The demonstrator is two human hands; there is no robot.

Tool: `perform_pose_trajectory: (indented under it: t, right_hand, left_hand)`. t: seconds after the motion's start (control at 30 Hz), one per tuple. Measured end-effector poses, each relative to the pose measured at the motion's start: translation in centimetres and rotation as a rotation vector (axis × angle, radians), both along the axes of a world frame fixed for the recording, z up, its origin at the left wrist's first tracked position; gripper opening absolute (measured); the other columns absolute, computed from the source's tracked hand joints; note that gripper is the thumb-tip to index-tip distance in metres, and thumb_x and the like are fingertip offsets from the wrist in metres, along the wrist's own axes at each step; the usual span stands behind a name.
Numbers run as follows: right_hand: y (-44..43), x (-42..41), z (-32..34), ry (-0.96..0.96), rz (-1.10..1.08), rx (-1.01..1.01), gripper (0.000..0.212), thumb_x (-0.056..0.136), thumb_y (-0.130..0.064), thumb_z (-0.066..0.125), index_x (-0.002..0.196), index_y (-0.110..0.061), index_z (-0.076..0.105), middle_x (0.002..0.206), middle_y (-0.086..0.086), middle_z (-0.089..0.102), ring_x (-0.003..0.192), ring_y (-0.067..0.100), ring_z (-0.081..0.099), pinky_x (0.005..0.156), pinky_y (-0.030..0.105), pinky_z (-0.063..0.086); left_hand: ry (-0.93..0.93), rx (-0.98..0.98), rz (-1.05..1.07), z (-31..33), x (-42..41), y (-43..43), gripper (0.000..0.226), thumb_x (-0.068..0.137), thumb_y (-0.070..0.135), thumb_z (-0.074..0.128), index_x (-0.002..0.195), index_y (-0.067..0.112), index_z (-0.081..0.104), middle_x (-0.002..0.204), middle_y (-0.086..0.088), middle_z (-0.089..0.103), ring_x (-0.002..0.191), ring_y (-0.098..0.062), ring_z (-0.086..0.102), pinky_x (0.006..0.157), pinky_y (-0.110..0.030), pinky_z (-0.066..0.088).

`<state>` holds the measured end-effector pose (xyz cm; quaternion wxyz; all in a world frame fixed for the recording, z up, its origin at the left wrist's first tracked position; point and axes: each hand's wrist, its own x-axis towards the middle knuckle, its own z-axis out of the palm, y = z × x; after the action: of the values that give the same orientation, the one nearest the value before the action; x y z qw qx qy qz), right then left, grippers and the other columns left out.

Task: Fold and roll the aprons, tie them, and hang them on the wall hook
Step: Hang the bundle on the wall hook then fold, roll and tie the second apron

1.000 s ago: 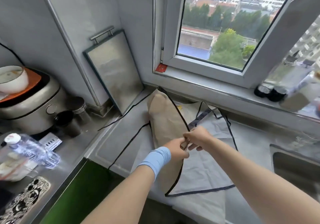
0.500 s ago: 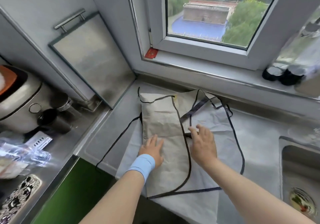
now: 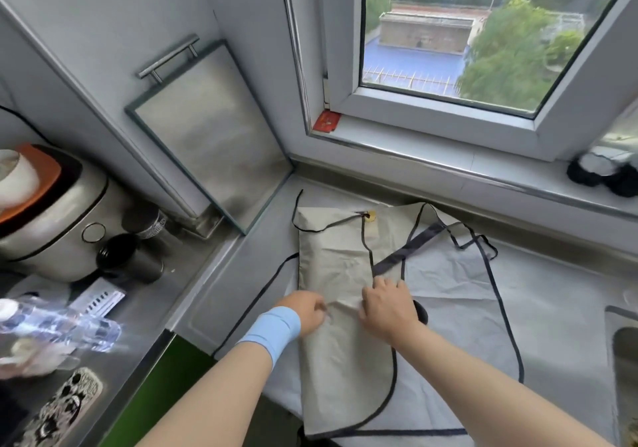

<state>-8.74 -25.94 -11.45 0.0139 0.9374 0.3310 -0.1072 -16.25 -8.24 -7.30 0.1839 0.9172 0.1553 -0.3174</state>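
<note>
Head view, counter: a steel kitchen counter [image 3: 241, 274] runs under a window [image 3: 448, 42], with a sink [image 3: 626, 360] at the right edge.
Beige apron: the beige apron [image 3: 338, 256], trimmed in black, lies folded into a long narrow panel on the counter, on top of the other apron.
Grey apron: the pale grey apron [image 3: 459, 301] is spread flat beneath it and reaches out to the right; its dark neck strap [image 3: 407, 249] crosses the beige apron's upper right.
Left hand: the left hand [image 3: 309, 312], with a blue wristband [image 3: 272, 332], has curled fingers pinching the beige cloth at mid-length.
Right hand: the right hand [image 3: 388, 308] sits just beside it, knuckles up, fingers bent and thumb grasping the same cloth; a crease rises between the two hands.
Against the wall: a steel tray with a bar handle [image 3: 210, 135] leans upright in the corner.
Left side: a rice cooker [image 3: 55, 218], a black cup [image 3: 127, 256], a blurred water bottle [image 3: 58, 325] and a patterned phone [image 3: 65, 408].
Windowsill: dark jars [image 3: 600, 173], blurred.
</note>
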Motion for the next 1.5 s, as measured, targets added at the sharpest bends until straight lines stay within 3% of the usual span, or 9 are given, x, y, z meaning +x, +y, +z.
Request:
perform_pose_trajectory:
  t: [0.13,0.27,0.43,0.8,0.93,1.03,1.17,1.4,1.5]
  right_hand:
    - [2.5,2.5,1.1,-0.076,-0.026,0.12,0.014,0.063,-0.021,0.065,0.074,-0.015,0.059,0.082,0.009,0.056,0.072,0.032,0.057,0.062,0.038,0.043]
    - [5.9,4.8,1.1,0.023,0.086,0.155,0.041,0.082,-0.021,0.054,0.122,-0.014,0.061,0.135,0.016,0.053,0.124,0.035,0.051,0.098,0.045,0.045]
    - [7.7,6.3,-1.5,0.27,-0.066,-0.009,0.062,0.099,-0.038,0.037,0.157,-0.026,0.016,0.165,0.01,0.007,0.152,0.028,0.005,0.119,0.046,0.015]
    - [10.3,7.9,-2.5,-0.015,-0.209,0.142,0.042,0.081,-0.02,0.049,0.123,-0.018,0.052,0.104,0.004,0.058,0.095,0.031,0.061,0.078,0.041,0.045]
    - [11.9,10.7,-1.8,0.062,-0.273,0.045,0.061,0.093,-0.016,0.047,0.15,-0.026,0.027,0.106,0.002,0.062,0.087,0.032,0.066,0.061,0.034,0.04]
    - [12.5,12.4,-2.2,0.017,-0.291,-0.045,0.028,0.092,-0.016,0.049,0.119,-0.021,0.056,0.104,0.001,0.07,0.089,0.028,0.068,0.061,0.03,0.036]
    - [13.5,14.2,-1.4,0.072,-0.361,-0.031,0.018,0.088,-0.015,0.051,0.102,-0.018,0.062,0.098,0.003,0.07,0.088,0.029,0.065,0.062,0.029,0.038]
    - [16.1,18.3,0.8,0.694,-1.021,1.019,0.029,0.092,-0.012,0.053,0.12,-0.016,0.059,0.103,0.005,0.074,0.077,0.021,0.073,0.062,0.03,0.053]
    - [15.3,18.1,0.5,0.564,-0.845,0.918,0.06,0.089,-0.008,0.054,0.145,-0.024,0.04,0.115,-0.002,0.066,0.094,0.02,0.068,0.077,0.033,0.054]
  left_hand:
    - [-0.433,0.152,0.024,-0.3,3.5,2.3,0.032,0.092,0.019,0.046,0.122,0.026,0.055,0.129,0.003,0.046,0.125,-0.019,0.04,0.101,-0.033,0.037]
    - [-0.301,0.165,-0.147,-2.5,6.2,4.2,0.055,0.095,0.029,0.047,0.146,0.021,0.028,0.154,0.0,0.021,0.141,-0.021,0.021,0.11,-0.037,0.028]
    - [-0.331,0.222,-0.267,-5.6,8.6,5.4,0.068,0.095,0.05,0.043,0.151,0.02,0.018,0.154,0.0,0.025,0.14,-0.021,0.025,0.108,-0.037,0.029]
    - [-0.191,0.131,-0.352,-7.5,11.2,10.1,0.143,0.054,0.077,0.066,0.15,0.019,-0.022,0.16,-0.005,-0.019,0.146,-0.022,-0.022,0.12,-0.042,-0.005]
    - [-0.256,0.133,-0.356,-6.9,12.2,11.2,0.116,0.072,0.072,0.055,0.152,0.025,-0.016,0.161,-0.003,0.007,0.148,-0.021,0.004,0.119,-0.04,0.01]
    - [-0.461,0.226,-0.245,-6.1,13.9,11.8,0.082,0.09,0.052,0.048,0.153,0.033,-0.001,0.139,0.0,0.042,0.126,-0.023,0.039,0.103,-0.037,0.032]
    - [-0.379,0.307,-0.119,-5.6,15.3,13.0,0.069,0.087,0.048,0.059,0.144,0.028,0.026,0.132,-0.003,0.043,0.12,-0.023,0.041,0.098,-0.034,0.034]
    - [-0.682,0.254,-0.125,-5.5,14.3,12.8,0.022,0.085,0.019,0.053,0.106,0.022,0.051,0.108,0.0,0.05,0.102,-0.023,0.048,0.086,-0.031,0.036]
    - [-0.58,0.104,-0.336,-5.5,14.2,11.5,0.045,0.09,0.036,0.049,0.133,0.024,0.043,0.136,0.001,0.041,0.128,-0.022,0.036,0.102,-0.032,0.03]
